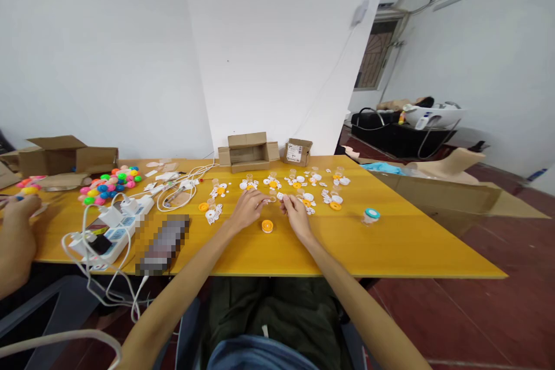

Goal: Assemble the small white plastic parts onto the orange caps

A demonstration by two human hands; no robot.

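My left hand (248, 209) has its fingers closed near a small clear plastic cup (272, 199); it seems to pinch the cup's edge, though the contact is hard to make out. Between the thumb and fingers of my right hand (297, 215) is a small white perforated piece (280, 196). On the table just below both hands lies a round orange cap (267, 226). Small groups of clear cups, white discs (210, 216), orange rings (335, 206) and white perforated pieces spread out behind and beside my hands. A clear jar with a teal lid (372, 215) stands to the right.
Open cardboard boxes (249, 154) stand against the wall. To the left are colourful balls (110, 185), a power strip (124, 234) with tangled white cables, and a phone (163, 244). Another person's hand (19, 225) works at far left. A large carton (416, 199) adjoins the table's right side.
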